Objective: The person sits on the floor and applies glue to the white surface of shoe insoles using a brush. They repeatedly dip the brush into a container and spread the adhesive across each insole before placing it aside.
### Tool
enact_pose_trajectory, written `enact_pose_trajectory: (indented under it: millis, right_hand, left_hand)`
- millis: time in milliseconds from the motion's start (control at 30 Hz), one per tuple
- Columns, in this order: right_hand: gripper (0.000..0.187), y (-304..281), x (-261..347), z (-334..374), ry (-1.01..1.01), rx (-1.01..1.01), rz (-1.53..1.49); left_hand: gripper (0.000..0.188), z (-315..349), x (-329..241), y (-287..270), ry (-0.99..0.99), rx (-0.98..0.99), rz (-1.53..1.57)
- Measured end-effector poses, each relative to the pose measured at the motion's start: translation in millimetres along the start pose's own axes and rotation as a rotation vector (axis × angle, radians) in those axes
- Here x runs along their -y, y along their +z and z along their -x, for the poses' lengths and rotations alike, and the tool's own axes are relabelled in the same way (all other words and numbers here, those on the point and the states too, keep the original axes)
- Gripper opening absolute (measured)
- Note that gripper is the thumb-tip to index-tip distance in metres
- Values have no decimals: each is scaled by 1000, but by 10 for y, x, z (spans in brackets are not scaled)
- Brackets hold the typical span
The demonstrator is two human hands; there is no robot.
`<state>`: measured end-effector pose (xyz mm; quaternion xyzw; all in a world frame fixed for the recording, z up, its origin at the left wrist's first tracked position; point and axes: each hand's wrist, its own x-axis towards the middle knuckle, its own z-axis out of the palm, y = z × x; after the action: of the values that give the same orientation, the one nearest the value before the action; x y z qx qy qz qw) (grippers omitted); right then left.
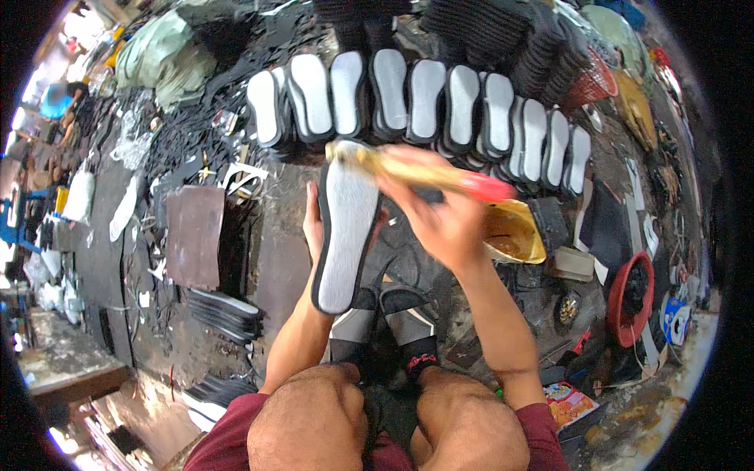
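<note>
Long-handled brush (404, 169); waisted, grey-topped sole (348, 235).

I saw the brush (404, 169) and right hand (449, 224) blurred; the sole (345, 235) hid most of the left hand (312, 228) from my remote camera, and the lower edge cropped the thighs (310, 420).

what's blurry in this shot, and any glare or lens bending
Head view: motion blur smears the right hand and the brush with yellow handle and red end; head view: the black shoe sole with a silvery-grey top looks sharper; head view: glare whitens patches along the left edge, and fisheye distortion bends outer edges.
</note>
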<state>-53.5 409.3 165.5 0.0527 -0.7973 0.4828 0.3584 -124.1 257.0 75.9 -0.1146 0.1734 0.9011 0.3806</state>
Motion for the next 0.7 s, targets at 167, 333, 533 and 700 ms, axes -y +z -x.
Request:
enact_pose_trajectory:
  millis: [167,333,533,700]
  right_hand:
    - [41,356,143,464,-226,194,157]
    - [23,359,59,173,-90,116,150]
    - [18,226,-321,-225,184,-161,75]
    - [22,190,-436,59,275,-58,2]
  left_hand:
    - [63,116,-53,64,48,55,2]
    - [66,126,23,-337,181,96,120]
    - [73,306,-53,-157,92,50,-122]
    - [74,242,-110,-142,61,130,-35]
